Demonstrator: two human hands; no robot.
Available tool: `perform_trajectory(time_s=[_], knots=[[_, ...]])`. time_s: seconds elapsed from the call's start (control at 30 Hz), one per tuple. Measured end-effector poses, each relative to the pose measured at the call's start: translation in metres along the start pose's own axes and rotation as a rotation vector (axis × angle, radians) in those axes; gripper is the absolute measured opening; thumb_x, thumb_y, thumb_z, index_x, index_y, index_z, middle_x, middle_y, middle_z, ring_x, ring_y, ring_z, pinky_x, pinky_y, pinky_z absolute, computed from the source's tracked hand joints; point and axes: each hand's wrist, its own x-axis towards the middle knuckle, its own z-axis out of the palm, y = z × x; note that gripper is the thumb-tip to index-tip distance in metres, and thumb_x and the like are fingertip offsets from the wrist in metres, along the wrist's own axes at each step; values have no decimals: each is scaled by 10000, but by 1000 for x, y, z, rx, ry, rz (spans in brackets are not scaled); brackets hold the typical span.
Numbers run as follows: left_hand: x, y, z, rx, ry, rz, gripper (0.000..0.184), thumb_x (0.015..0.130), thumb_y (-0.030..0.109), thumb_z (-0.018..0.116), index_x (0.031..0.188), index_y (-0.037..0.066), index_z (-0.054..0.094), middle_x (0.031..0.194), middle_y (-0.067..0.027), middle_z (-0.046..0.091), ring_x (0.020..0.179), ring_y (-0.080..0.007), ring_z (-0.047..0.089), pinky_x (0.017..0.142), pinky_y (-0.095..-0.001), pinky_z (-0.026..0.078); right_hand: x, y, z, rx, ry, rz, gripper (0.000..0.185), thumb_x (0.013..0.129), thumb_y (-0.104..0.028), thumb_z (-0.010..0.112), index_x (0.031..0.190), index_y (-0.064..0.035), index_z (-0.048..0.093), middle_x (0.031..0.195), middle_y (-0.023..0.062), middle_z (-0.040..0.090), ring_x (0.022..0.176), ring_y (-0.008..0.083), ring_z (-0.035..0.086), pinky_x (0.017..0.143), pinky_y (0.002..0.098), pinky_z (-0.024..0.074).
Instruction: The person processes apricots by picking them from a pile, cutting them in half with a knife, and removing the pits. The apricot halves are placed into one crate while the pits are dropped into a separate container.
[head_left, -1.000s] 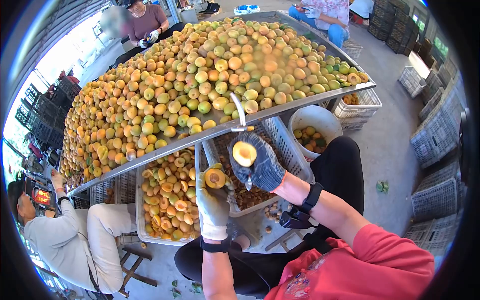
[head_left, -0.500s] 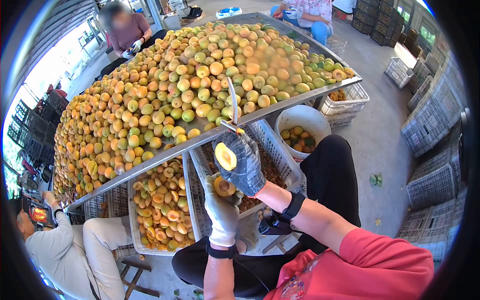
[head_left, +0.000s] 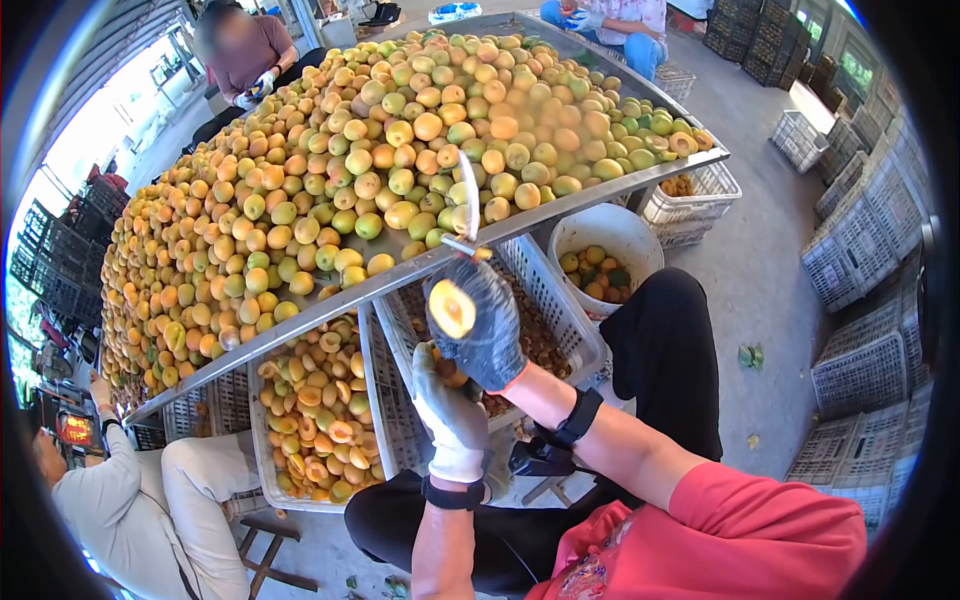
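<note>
My right hand point(head_left: 478, 322), in a dark grey glove, is closed round a curved knife point(head_left: 468, 200) and an apricot half point(head_left: 452, 308) whose cut face shows. The blade points up in front of the metal table edge. Just below and left, my left hand point(head_left: 450, 405), in a pale glove, is closed on another apricot piece point(head_left: 446, 370), mostly hidden behind the right hand. Beneath both hands stands a crate point(head_left: 585, 350) with small brown pieces in it. A crate of cut apricots point(head_left: 318, 410) is at the left.
A metal table point(head_left: 600, 188) heaped with whole apricots point(head_left: 300, 190) spans the front. A white bucket point(head_left: 608, 232) with fruit stands right of the crates. One person point(head_left: 130, 500) sits at the left, and two more sit beyond the table. Stacked crates point(head_left: 865, 370) line the right.
The view has shifted, moving the table and crates leftward. My left hand has turned and come closer to my right hand, so its apricot piece is now largely covered.
</note>
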Motion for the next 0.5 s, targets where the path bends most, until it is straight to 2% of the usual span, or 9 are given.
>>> perform_trajectory(time_s=[0.07,0.13,0.17,0.2,0.27,0.3,0.37,0.47,0.5], knots=[[0,0,-1,20,20,-14,305,990,378,379,937,112,520,721,41,430,566,-59,423,473,-190,335,-9,12,12,231,74,245,387,689,-174,752,1003,-21,587,904,113,629,850,255,627,759,349,510],[3,3,-3,-111,50,-144,238,991,298,377,943,108,511,750,32,415,590,-65,414,482,-199,353,-8,21,14,494,10,723,443,657,-175,774,1021,-16,578,915,100,622,853,281,618,774,357,507],[1,5,2,-97,102,-143,221,985,246,366,933,99,522,776,20,422,629,-67,418,498,-205,366,-10,19,14,451,57,526,302,746,-278,717,906,-61,581,767,64,597,657,265,596,597,340,505],[3,0,0,-97,99,-137,221,985,246,366,933,99,522,776,20,422,629,-67,418,498,-205,366,-8,21,12,454,59,520,302,746,-278,717,906,-61,581,767,64,597,657,265,596,597,340,505],[7,-15,-9,206,107,85,237,979,246,363,911,100,537,795,12,426,659,-62,419,510,-202,363,6,10,1,1622,49,1147,280,854,-395,586,786,-127,543,605,22,528,468,203,516,404,297,407],[7,-16,-10,208,104,89,237,979,246,363,911,100,537,795,12,426,659,-62,419,510,-202,363,15,-4,4,1471,207,1306,338,917,-440,459,721,-168,495,508,4,455,364,156,420,314,281,292],[8,-12,-5,40,139,81,261,974,364,456,843,147,519,666,72,402,540,-23,387,460,-182,305,13,0,4,1524,169,1284,333,913,-440,469,721,-169,494,516,7,460,372,159,425,320,278,295],[3,-2,0,-124,148,-71,268,981,287,378,880,95,535,784,12,443,658,-63,439,503,-209,354,2,11,7,1669,124,1217,242,882,-339,562,776,-122,549,617,28,545,492,189,531,418,288,413],[3,-1,1,-124,146,-69,268,981,287,378,880,95,535,784,12,443,658,-63,439,503,-209,354,-4,13,13,1012,79,767,174,851,-257,603,831,-86,574,693,51,581,589,217,574,520,308,464]])
